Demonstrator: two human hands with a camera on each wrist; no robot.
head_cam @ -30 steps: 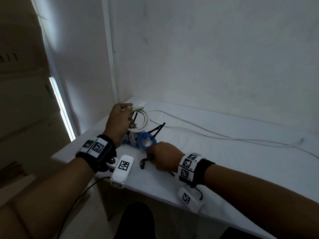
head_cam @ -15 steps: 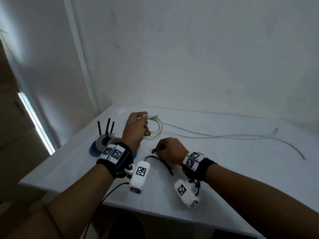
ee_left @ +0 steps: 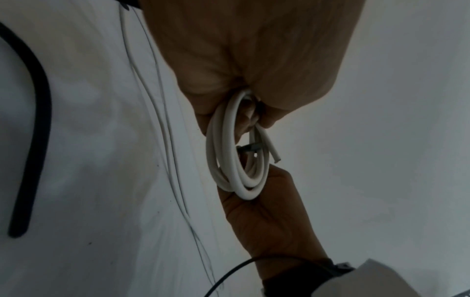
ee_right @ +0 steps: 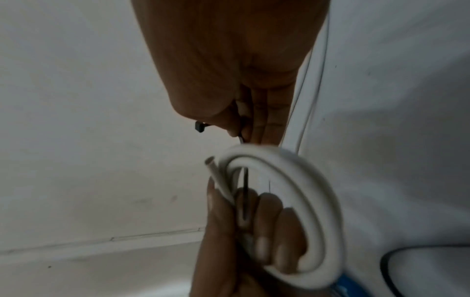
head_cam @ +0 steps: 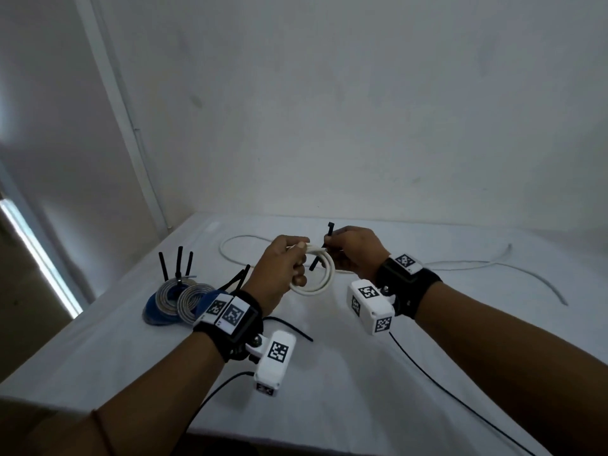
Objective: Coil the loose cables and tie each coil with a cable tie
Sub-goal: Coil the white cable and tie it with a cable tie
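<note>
- Table [head_cam: 362, 406], white-topped, stands in the corner of a white wall [head_cam: 362, 93] and carries everything else; it is the largest thing in view.
- Loose white cable [head_cam: 467, 265] trails across the far part of the table, curving from behind the hands out to the right; one such cable can be counted.
- Two forearms reach in from the near edge, each with a black wrist strap and a white camera block; thin black leads run from the blocks over the table's near side.
- Left hand [head_cam: 283, 271] is clamped around one side of the white coil [head_cam: 317, 274], fingers curled through the loops, holding it up off the table between the two hands.
- Right hand [head_cam: 353, 251] pinches a black cable tie [head_cam: 329, 233] between thumb and fingers; the tie's head sticks up above the hand, and its strap passes down through the middle of the coil. In the right wrist view the coil hides part of the strap.
- Finished coils [head_cam: 184, 301] lie well to the left on the table: two grey ones and blue cable beneath them; how many blue ones cannot be told, as the left wrist strap covers part of them.
- Three black tie tails [head_cam: 179, 263] stand upright from that group.
- One spare black tie [head_cam: 289, 329] lies flat on the table just beside the left wrist.
</note>
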